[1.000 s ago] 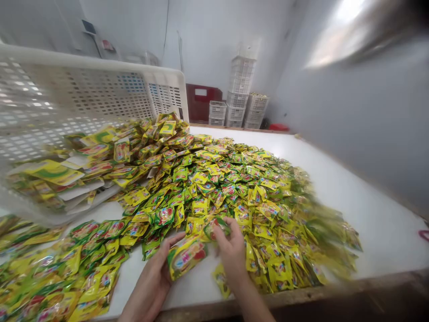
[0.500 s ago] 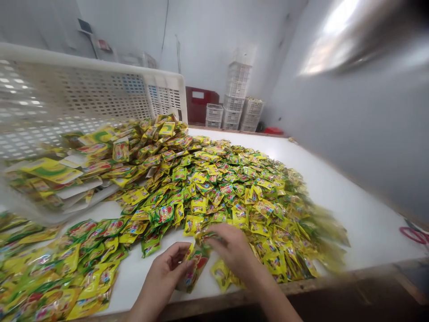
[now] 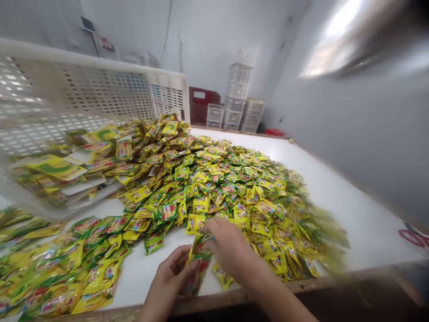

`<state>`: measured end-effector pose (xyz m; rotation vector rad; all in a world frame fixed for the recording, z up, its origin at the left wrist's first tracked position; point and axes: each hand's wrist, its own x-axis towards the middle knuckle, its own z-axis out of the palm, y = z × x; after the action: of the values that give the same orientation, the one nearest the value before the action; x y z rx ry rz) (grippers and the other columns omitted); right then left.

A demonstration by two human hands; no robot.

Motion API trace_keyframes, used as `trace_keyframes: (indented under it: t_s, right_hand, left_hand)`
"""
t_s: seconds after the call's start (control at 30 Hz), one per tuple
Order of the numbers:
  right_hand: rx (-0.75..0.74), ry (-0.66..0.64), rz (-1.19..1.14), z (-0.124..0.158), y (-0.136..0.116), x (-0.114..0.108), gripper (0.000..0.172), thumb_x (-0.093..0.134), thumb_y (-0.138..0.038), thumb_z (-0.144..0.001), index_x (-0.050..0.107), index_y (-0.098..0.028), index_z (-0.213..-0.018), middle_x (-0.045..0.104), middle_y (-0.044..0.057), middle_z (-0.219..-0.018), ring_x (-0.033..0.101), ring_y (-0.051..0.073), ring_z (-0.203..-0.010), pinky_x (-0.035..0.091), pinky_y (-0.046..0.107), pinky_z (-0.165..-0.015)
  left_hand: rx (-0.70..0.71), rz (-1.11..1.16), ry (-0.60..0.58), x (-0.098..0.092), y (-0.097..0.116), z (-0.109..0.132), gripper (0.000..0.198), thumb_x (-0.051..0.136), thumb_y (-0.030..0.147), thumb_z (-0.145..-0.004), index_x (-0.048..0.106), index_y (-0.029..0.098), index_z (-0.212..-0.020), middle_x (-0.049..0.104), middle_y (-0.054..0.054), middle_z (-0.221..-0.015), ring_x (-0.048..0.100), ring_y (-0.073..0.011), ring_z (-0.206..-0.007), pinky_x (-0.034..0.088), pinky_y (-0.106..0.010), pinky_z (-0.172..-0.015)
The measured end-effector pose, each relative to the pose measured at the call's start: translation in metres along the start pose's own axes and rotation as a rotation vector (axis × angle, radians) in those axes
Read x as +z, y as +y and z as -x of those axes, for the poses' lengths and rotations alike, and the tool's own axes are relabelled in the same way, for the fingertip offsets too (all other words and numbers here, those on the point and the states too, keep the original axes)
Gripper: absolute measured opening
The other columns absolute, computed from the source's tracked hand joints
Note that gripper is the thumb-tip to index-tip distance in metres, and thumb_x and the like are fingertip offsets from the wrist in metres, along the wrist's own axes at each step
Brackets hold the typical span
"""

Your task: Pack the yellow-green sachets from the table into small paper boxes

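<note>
Near the table's front edge, my left hand [image 3: 174, 277] is closed on small printed sachets [image 3: 198, 273], green and yellow with a red fruit picture. My right hand [image 3: 226, 246] is beside it, fingers bent over the upper end of a green sachet [image 3: 200, 241] that touches those in the left hand. Its fingertips are partly hidden. A loose yellow sachet [image 3: 221, 275] lies on the table under my right wrist. Beyond both hands spreads a large heap of yellow and green sachets [image 3: 231, 179].
A white perforated basket [image 3: 100, 67] lies tipped at the left, sachets spilling from it. More sachets [image 3: 50, 277] lie at the front left. Red-handled scissors [image 3: 412, 237] are at the right edge of the white table [image 3: 335, 192]. Stacked crates [image 3: 239, 85] stand by the far wall.
My right hand has shifted slightly up and left, closer over the sachets at my left hand. My left hand keeps its hold. The view has shifted slightly.
</note>
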<state>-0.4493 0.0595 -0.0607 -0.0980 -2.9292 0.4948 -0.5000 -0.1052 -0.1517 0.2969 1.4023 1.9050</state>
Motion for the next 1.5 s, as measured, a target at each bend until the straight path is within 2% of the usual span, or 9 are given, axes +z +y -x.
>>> trace_keyframes:
  t_s: [0.27,0.4,0.57,0.7,0.93,1.07,1.23,1.33,1.5]
  right_hand:
    - [-0.286,-0.157,0.065,-0.005,-0.011,-0.005,0.01,0.063,-0.008,-0.08,0.062,-0.017,-0.076,0.059,0.004,-0.086,0.052,0.017,-0.084,0.036,0.026,-0.066]
    - [-0.174,-0.041,-0.163,-0.006,0.0,-0.006,0.018,0.063,-0.007,-0.082,0.067,-0.02,-0.093,0.061,0.003,-0.091,0.053,0.018,-0.088,0.042,0.027,-0.075]
    - [-0.158,0.074,-0.282,0.0,0.007,0.018,0.015,0.068,-0.012,-0.083,0.068,-0.02,-0.069,0.06,0.003,-0.086,0.051,0.019,-0.09,0.043,0.031,-0.079]
    - [-0.123,0.085,-0.374,0.007,0.001,0.028,0.016,0.074,-0.007,-0.076,0.065,-0.02,-0.077,0.061,0.001,-0.091,0.051,0.019,-0.092,0.042,0.031,-0.081]
    - [-0.148,0.2,-0.433,0.013,0.002,0.036,0.015,0.075,-0.009,-0.075,0.066,-0.021,-0.076,0.061,0.002,-0.098,0.051,0.021,-0.098,0.041,0.034,-0.087]
    - [-0.077,0.223,-0.53,0.016,0.003,0.043,0.03,0.077,-0.007,-0.072,0.066,-0.023,-0.095,0.062,0.002,-0.095,0.054,0.02,-0.092,0.044,0.032,-0.082]
    - [-0.113,0.349,-0.492,0.024,-0.001,0.048,0.011,0.068,-0.014,-0.082,0.071,-0.024,-0.085,0.061,0.004,-0.097,0.054,0.021,-0.094,0.044,0.035,-0.084]
    - [-0.129,0.415,-0.459,0.027,-0.004,0.05,0.016,0.062,-0.014,-0.086,0.072,-0.027,-0.087,0.061,0.006,-0.102,0.052,0.022,-0.096,0.045,0.038,-0.084]
    - [-0.076,0.301,-0.431,0.022,-0.003,0.048,0.013,0.067,-0.014,-0.083,0.073,-0.025,-0.086,0.062,0.006,-0.103,0.05,0.023,-0.102,0.044,0.039,-0.089]
  left_hand:
    - [0.09,-0.056,-0.045,-0.001,0.001,0.004,0.032,0.071,0.037,-0.079,0.066,0.02,-0.106,0.071,-0.007,-0.111,0.065,-0.0246,-0.102,0.05,-0.032,-0.089]
    - [0.015,0.04,0.04,0.004,0.008,0.01,0.032,0.075,0.042,-0.073,0.068,0.02,-0.096,0.074,-0.006,-0.099,0.067,-0.0236,-0.091,0.052,-0.028,-0.079]
    - [0.066,0.003,0.093,0.007,0.005,0.014,0.036,0.075,0.044,-0.071,0.068,0.02,-0.097,0.073,-0.006,-0.102,0.065,-0.025,-0.098,0.05,-0.029,-0.085]
    - [0.086,-0.013,0.06,0.004,0.003,0.013,0.036,0.074,0.042,-0.073,0.067,0.02,-0.101,0.072,-0.006,-0.105,0.064,-0.0244,-0.098,0.048,-0.03,-0.086]
    - [0.068,-0.017,0.101,0.004,0.002,0.013,0.038,0.077,0.044,-0.07,0.068,0.021,-0.098,0.072,-0.005,-0.098,0.063,-0.024,-0.095,0.048,-0.029,-0.081]
    - [0.059,0.0,0.141,0.004,-0.002,0.014,0.036,0.077,0.045,-0.068,0.068,0.02,-0.093,0.072,-0.004,-0.09,0.063,-0.0221,-0.089,0.048,-0.027,-0.077]
    - [0.048,-0.009,0.116,0.005,-0.002,0.014,0.034,0.075,0.043,-0.072,0.068,0.021,-0.097,0.072,-0.004,-0.091,0.062,-0.0221,-0.089,0.048,-0.027,-0.077]
    - [0.042,-0.016,0.125,0.005,-0.003,0.013,0.039,0.076,0.043,-0.07,0.068,0.021,-0.102,0.072,-0.004,-0.098,0.062,-0.024,-0.094,0.047,-0.029,-0.081]
    - [0.039,-0.046,0.11,0.003,-0.004,0.012,0.037,0.075,0.043,-0.071,0.068,0.02,-0.1,0.071,-0.003,-0.093,0.061,-0.0243,-0.093,0.047,-0.029,-0.081]
